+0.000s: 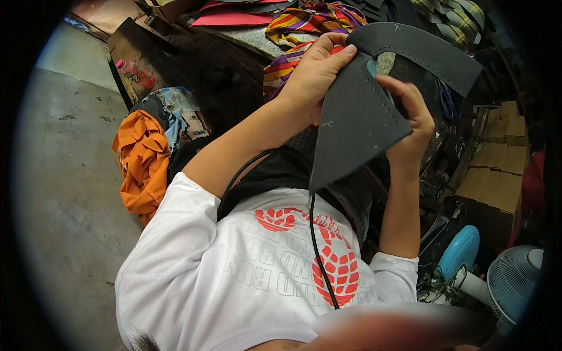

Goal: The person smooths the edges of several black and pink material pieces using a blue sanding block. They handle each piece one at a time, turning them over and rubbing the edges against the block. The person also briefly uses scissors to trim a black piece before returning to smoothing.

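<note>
A dark grey, leather-like panel [354,126] with a pointed lower corner hangs up in front of my chest. Along its right edge runs a row of small punched holes. A curved strip [421,50] of the same material, also punched, meets it at the top. My left hand [316,73] pinches the panel near that join, thumb on the front. On the other side my right hand [411,120] has its fingers bent around the panel's holed edge; its thumb is hidden behind. A small light-blue bit [372,68] shows in the gap between panel and strip.
Multicoloured striped cloth [313,23] and red sheets [240,17] lie on the surface ahead. At left are an orange cloth [143,161] and a pink bottle [136,74]. Cardboard boxes [492,167], a blue round object [459,251] and a fan [515,278] stand at right.
</note>
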Demonstrator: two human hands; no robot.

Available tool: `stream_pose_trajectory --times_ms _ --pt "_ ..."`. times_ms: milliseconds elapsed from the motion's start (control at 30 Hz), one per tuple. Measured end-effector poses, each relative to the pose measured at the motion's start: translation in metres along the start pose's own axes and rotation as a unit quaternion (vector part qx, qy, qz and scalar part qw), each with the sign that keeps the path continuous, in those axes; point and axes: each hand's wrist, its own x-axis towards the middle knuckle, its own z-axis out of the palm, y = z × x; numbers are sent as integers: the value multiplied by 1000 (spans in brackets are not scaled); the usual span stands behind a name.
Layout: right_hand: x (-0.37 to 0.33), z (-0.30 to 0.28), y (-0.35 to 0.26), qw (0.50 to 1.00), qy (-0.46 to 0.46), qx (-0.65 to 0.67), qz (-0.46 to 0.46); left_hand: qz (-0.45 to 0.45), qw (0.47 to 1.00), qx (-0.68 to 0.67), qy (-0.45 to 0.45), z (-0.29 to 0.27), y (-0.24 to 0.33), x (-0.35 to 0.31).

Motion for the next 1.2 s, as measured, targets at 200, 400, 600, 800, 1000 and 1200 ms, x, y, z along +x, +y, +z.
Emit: stream_pose_trajectory --times_ms 200,400,600,800,1000,1200 --pt "3 -8 4 993 22 98 61 46 998 15 -45 -2 1 13" --pt "4 -16 3 984 -57 161 56 46 998 -15 -51 2 -3 24" --pt "10 -20 4 986 -25 149 70 63 995 -14 -69 -1 -8 33" --pt "10 -31 12 983 -88 157 40 83 996 13 -40 -13 -8 52" --pt "-9 -70 11 993 64 -66 72 -26 996 66 -46 -26 14 42" --pt "-18 -113 10 883 -8 -467 41 -20 994 100 -34 -22 21 17"
